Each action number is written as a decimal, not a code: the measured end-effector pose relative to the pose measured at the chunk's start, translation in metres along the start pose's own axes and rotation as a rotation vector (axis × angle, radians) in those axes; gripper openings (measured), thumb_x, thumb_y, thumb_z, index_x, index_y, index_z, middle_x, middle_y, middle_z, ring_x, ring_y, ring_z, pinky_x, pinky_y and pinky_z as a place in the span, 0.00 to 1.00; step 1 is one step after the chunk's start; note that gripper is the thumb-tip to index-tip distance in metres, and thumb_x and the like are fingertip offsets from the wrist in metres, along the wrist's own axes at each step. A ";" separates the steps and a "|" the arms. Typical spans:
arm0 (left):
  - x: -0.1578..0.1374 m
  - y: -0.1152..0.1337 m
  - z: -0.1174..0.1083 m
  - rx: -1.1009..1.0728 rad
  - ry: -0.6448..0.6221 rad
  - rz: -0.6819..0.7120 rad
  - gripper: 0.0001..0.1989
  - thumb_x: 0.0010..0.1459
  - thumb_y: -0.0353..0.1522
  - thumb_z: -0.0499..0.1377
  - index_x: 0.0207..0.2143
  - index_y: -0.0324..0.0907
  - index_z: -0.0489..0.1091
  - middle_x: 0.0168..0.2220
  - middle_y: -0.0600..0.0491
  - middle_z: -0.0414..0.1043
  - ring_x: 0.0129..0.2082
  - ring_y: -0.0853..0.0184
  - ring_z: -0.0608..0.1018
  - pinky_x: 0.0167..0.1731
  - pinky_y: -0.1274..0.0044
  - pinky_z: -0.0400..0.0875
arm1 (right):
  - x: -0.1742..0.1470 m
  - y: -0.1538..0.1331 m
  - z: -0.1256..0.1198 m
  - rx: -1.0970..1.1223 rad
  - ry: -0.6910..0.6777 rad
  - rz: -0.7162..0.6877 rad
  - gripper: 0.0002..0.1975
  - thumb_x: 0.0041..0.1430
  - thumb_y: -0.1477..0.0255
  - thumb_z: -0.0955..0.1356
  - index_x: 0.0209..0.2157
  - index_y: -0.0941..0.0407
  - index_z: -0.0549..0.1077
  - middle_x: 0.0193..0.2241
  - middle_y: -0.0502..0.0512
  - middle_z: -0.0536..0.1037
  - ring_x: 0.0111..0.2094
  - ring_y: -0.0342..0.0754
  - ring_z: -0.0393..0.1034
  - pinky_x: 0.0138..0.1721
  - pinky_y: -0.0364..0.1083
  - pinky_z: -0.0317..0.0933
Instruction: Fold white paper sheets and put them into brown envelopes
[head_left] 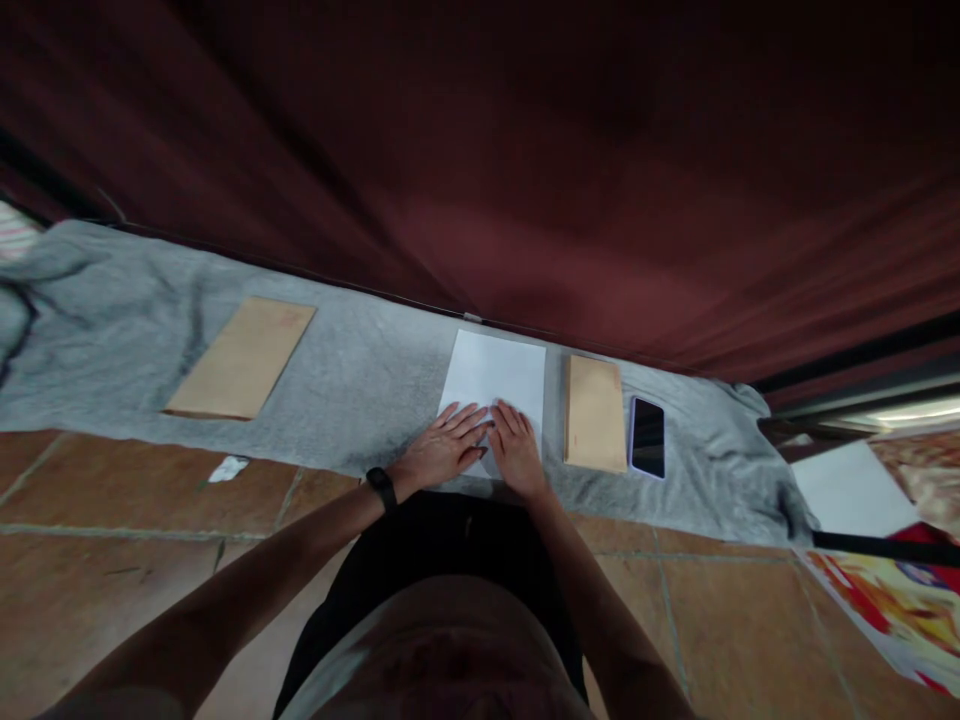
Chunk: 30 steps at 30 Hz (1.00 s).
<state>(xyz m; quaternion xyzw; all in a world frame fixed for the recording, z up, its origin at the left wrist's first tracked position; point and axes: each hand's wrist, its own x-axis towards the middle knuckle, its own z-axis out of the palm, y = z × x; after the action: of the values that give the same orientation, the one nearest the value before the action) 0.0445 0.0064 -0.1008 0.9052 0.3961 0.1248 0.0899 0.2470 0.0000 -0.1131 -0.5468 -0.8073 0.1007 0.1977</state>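
A white sheet of paper (496, 368) lies on the grey cloth in front of me. My left hand (448, 442), with a black band on its wrist, rests palm down on the paper's lower left part, fingers stretched out. Beside it my right hand (516, 448) lies flat on the lower right part, its fingers extended and close to the left fingertips. Neither hand grips anything. The paper's lower edge is partly hidden by my hands. To the right is a brown envelope stack (595, 415), and far to the left another brown envelope (244, 358).
The grey cloth (360, 370) covers a long narrow surface against a dark red curtain (525, 200). A phone (648, 438) lies right of the envelopes. White scrap (228, 468) sits on the tiled floor. At far right are a white sheet (853, 490) and a colourful printed bag (900, 600).
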 end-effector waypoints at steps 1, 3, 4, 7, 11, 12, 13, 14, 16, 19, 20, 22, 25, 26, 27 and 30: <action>0.000 0.000 0.001 -0.002 -0.003 0.000 0.24 0.72 0.41 0.48 0.65 0.45 0.64 0.71 0.50 0.57 0.73 0.61 0.54 0.72 0.61 0.43 | 0.006 0.001 0.001 -0.023 -0.014 -0.003 0.24 0.75 0.67 0.56 0.66 0.58 0.64 0.68 0.61 0.63 0.69 0.53 0.54 0.69 0.57 0.48; 0.000 -0.001 0.002 -0.007 -0.004 -0.004 0.25 0.71 0.41 0.48 0.65 0.43 0.64 0.70 0.49 0.58 0.73 0.61 0.54 0.72 0.61 0.43 | 0.016 0.005 0.001 -0.066 -0.037 -0.005 0.24 0.75 0.66 0.56 0.67 0.57 0.63 0.69 0.59 0.61 0.70 0.54 0.53 0.69 0.58 0.46; 0.000 -0.001 0.003 -0.010 -0.002 -0.006 0.25 0.71 0.41 0.49 0.66 0.42 0.64 0.70 0.49 0.58 0.73 0.61 0.55 0.72 0.61 0.43 | 0.021 0.007 0.002 -0.084 -0.047 -0.004 0.24 0.75 0.66 0.56 0.67 0.56 0.63 0.70 0.58 0.60 0.70 0.54 0.52 0.70 0.58 0.46; -0.001 -0.001 0.003 -0.022 0.010 -0.010 0.26 0.71 0.41 0.49 0.67 0.43 0.62 0.71 0.49 0.57 0.72 0.61 0.55 0.72 0.61 0.43 | 0.036 0.014 0.002 -0.130 -0.067 0.005 0.25 0.76 0.65 0.55 0.68 0.55 0.61 0.71 0.57 0.58 0.71 0.55 0.50 0.70 0.58 0.45; -0.001 -0.001 0.000 -0.037 0.022 -0.010 0.25 0.71 0.41 0.49 0.67 0.45 0.62 0.70 0.50 0.59 0.72 0.62 0.56 0.72 0.61 0.44 | 0.054 0.026 0.003 -0.174 -0.070 0.032 0.25 0.76 0.65 0.56 0.69 0.53 0.60 0.71 0.56 0.56 0.71 0.55 0.50 0.70 0.59 0.44; -0.001 -0.002 -0.001 -0.041 0.022 -0.007 0.25 0.70 0.41 0.50 0.66 0.45 0.63 0.70 0.50 0.59 0.72 0.62 0.57 0.72 0.61 0.45 | 0.058 0.028 0.003 -0.181 -0.064 0.037 0.25 0.76 0.65 0.56 0.69 0.52 0.60 0.71 0.55 0.56 0.71 0.55 0.50 0.70 0.59 0.44; -0.001 -0.002 -0.002 -0.044 0.021 -0.003 0.25 0.70 0.41 0.50 0.66 0.45 0.63 0.70 0.50 0.59 0.72 0.62 0.57 0.72 0.61 0.45 | 0.062 0.032 0.003 -0.187 -0.057 0.040 0.25 0.76 0.64 0.56 0.69 0.52 0.60 0.71 0.55 0.56 0.71 0.55 0.50 0.70 0.59 0.44; -0.001 -0.002 -0.003 -0.045 0.018 0.001 0.25 0.70 0.41 0.50 0.66 0.45 0.63 0.70 0.50 0.59 0.72 0.61 0.57 0.72 0.61 0.46 | 0.067 0.035 0.003 -0.195 -0.051 0.043 0.25 0.76 0.64 0.56 0.69 0.52 0.60 0.71 0.55 0.56 0.71 0.55 0.50 0.70 0.59 0.44; 0.000 -0.003 -0.004 -0.040 0.013 0.006 0.25 0.70 0.41 0.50 0.66 0.45 0.63 0.70 0.50 0.58 0.72 0.61 0.58 0.72 0.61 0.47 | 0.076 0.043 0.003 -0.211 -0.043 0.053 0.25 0.76 0.64 0.56 0.69 0.51 0.60 0.71 0.55 0.56 0.71 0.55 0.51 0.70 0.59 0.45; 0.001 -0.005 -0.003 -0.029 0.010 0.009 0.25 0.70 0.41 0.50 0.66 0.45 0.63 0.70 0.50 0.58 0.72 0.61 0.57 0.72 0.61 0.47 | 0.091 0.055 0.000 -0.225 -0.039 0.082 0.25 0.75 0.64 0.56 0.69 0.51 0.60 0.71 0.55 0.56 0.71 0.55 0.52 0.70 0.58 0.45; 0.001 -0.005 -0.003 -0.028 0.009 0.011 0.25 0.70 0.41 0.50 0.66 0.45 0.63 0.70 0.50 0.58 0.72 0.61 0.57 0.72 0.61 0.47 | 0.096 0.059 -0.001 -0.225 -0.037 0.094 0.25 0.75 0.63 0.56 0.69 0.51 0.60 0.71 0.55 0.57 0.71 0.55 0.52 0.70 0.58 0.45; 0.001 -0.006 -0.002 -0.030 0.006 0.015 0.25 0.70 0.41 0.50 0.66 0.45 0.64 0.70 0.50 0.58 0.72 0.61 0.57 0.72 0.61 0.47 | 0.103 0.064 -0.003 -0.222 -0.026 0.123 0.25 0.75 0.63 0.56 0.69 0.52 0.60 0.71 0.57 0.57 0.71 0.55 0.52 0.70 0.59 0.45; 0.001 -0.006 -0.001 -0.029 0.008 0.013 0.25 0.70 0.42 0.50 0.66 0.45 0.63 0.70 0.51 0.58 0.72 0.61 0.57 0.72 0.61 0.47 | 0.109 0.061 -0.001 -0.212 -0.003 0.144 0.26 0.75 0.63 0.55 0.69 0.55 0.60 0.71 0.59 0.56 0.71 0.56 0.51 0.70 0.60 0.44; 0.001 -0.006 0.000 -0.029 0.011 0.011 0.25 0.70 0.42 0.51 0.66 0.46 0.63 0.70 0.51 0.58 0.72 0.61 0.57 0.72 0.61 0.46 | 0.109 0.058 0.001 -0.206 -0.003 0.132 0.26 0.76 0.63 0.55 0.69 0.55 0.60 0.71 0.58 0.56 0.71 0.56 0.50 0.70 0.60 0.43; 0.001 -0.007 0.000 -0.029 0.014 0.010 0.25 0.70 0.42 0.51 0.66 0.46 0.63 0.70 0.51 0.58 0.72 0.61 0.57 0.72 0.61 0.46 | 0.109 0.053 0.003 -0.200 -0.008 0.111 0.26 0.76 0.63 0.55 0.69 0.54 0.59 0.71 0.58 0.56 0.71 0.56 0.50 0.71 0.60 0.43; 0.001 -0.007 0.001 -0.029 0.016 0.013 0.25 0.70 0.42 0.51 0.66 0.46 0.63 0.70 0.51 0.58 0.72 0.61 0.57 0.72 0.60 0.46 | 0.107 0.042 0.012 -0.192 -0.032 0.061 0.26 0.75 0.63 0.56 0.70 0.52 0.59 0.71 0.56 0.55 0.71 0.55 0.49 0.71 0.60 0.41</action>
<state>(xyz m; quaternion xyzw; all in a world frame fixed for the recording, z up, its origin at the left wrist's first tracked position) 0.0404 0.0117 -0.1031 0.9053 0.3892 0.1383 0.0991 0.2422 0.1157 -0.1171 -0.5858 -0.7994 0.0374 0.1283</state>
